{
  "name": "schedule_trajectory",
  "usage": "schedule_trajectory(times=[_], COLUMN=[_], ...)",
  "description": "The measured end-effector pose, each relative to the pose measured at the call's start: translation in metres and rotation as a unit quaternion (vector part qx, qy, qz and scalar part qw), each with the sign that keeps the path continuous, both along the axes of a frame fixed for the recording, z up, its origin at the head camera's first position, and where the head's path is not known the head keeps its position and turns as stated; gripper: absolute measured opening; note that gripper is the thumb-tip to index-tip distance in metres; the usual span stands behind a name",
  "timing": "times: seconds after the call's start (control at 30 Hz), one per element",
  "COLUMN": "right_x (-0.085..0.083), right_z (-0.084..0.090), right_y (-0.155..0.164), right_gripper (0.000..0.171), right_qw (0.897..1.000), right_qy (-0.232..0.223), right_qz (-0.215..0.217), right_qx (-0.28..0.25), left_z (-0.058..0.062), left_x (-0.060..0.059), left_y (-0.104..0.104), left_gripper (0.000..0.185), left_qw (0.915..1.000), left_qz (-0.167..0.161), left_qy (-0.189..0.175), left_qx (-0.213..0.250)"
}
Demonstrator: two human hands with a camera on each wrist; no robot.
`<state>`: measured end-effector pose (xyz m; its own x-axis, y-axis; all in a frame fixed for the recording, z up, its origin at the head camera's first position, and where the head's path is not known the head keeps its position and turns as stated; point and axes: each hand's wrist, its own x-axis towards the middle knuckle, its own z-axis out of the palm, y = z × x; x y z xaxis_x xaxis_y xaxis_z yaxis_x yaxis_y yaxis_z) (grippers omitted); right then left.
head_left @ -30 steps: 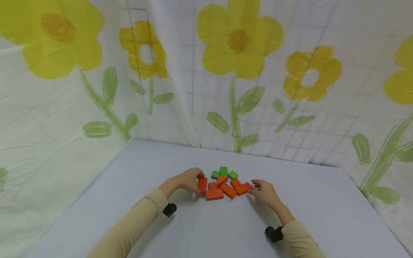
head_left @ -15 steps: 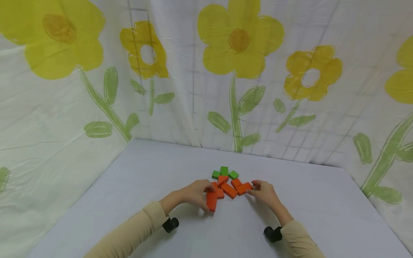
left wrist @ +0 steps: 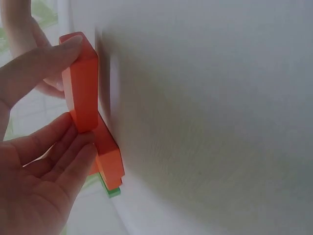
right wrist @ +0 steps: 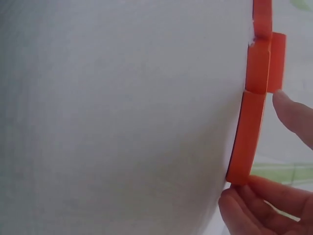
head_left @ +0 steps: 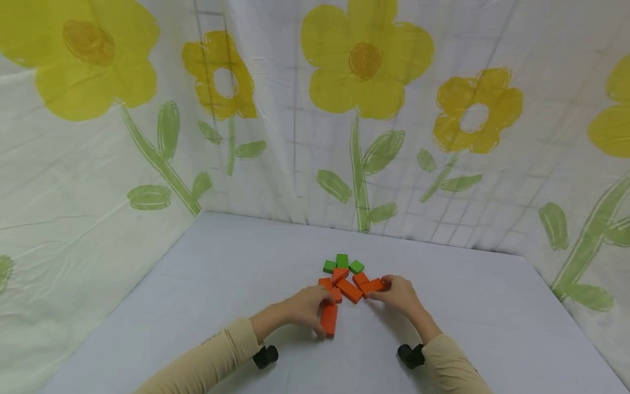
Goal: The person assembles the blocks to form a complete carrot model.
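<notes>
I work from the head view and take the orange triangular block point(head_left: 339, 274) as my landmark. On its near side, well apart from it, is the long orange block point(head_left: 329, 321), gripped in the left hand point(head_left: 303, 306): the thumb presses one end, the fingertips the other. I can't tell whether it bears on the table point(head_left: 246, 246). To the landmark's right and slightly nearer me, the right hand point(head_left: 400, 294) pinches the outer orange block point(head_left: 372, 287) between thumb and fingers; the right wrist view shows fingertips at its end.

Just beyond the landmark I see three green blocks point(head_left: 342, 261). A slanted orange block point(head_left: 349, 290) sits at its near right, a small orange block point(head_left: 361, 278) right of it, and another orange block point(head_left: 336, 295) on its near side, partly covered by the left fingers. Well behind the landmark hangs a flowered sheet point(head_left: 280, 137).
</notes>
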<state>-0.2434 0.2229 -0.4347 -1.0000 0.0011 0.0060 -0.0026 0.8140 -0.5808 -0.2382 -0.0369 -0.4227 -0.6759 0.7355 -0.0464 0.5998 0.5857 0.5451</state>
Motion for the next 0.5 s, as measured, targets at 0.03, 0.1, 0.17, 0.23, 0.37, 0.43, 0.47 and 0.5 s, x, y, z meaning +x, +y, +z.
schedule_trajectory(times=[0.03,0.1,0.17,0.23,0.37,0.43,0.47,0.5], right_x=[0.0,-0.001,-0.002,-0.002,-0.003,-0.004,-0.004,-0.004], right_z=[0.001,0.001,0.002,0.002,0.003,0.003,0.003,0.003], right_y=[-0.001,-0.004,-0.007,-0.009,-0.013,-0.014,-0.014,-0.014], right_gripper=[0.061,0.062,0.063,0.064,0.062,0.061,0.06,0.059], right_qw=[1.0,1.0,1.0,0.999,0.999,0.999,0.999,0.999], right_qy=[-0.002,-0.005,-0.009,-0.014,-0.02,-0.022,-0.022,-0.022], right_qz=[-0.004,-0.013,-0.021,-0.028,-0.036,-0.038,-0.037,-0.037], right_qx=[0.002,0.008,0.011,0.014,0.022,0.024,0.025,0.025], left_z=[0.0,0.0,-0.001,-0.001,-0.002,-0.003,-0.004,-0.004], left_x=[0.001,0.004,0.005,0.007,0.007,0.006,0.005,0.004], left_y=[0.001,0.002,0.003,0.004,0.004,0.003,0.002,0.001], left_gripper=[0.054,0.054,0.053,0.052,0.054,0.056,0.056,0.056], left_qw=[1.0,1.0,0.9999,0.9997,0.9997,0.9995,0.9994,0.9991], left_qz=[0.002,0.006,0.011,0.015,0.016,0.016,0.016,0.017], left_qy=[0.0,0.0,-0.004,-0.01,-0.018,-0.025,-0.031,-0.037], left_qx=[-0.002,-0.008,-0.012,-0.014,-0.01,0.0,0.006,0.012])
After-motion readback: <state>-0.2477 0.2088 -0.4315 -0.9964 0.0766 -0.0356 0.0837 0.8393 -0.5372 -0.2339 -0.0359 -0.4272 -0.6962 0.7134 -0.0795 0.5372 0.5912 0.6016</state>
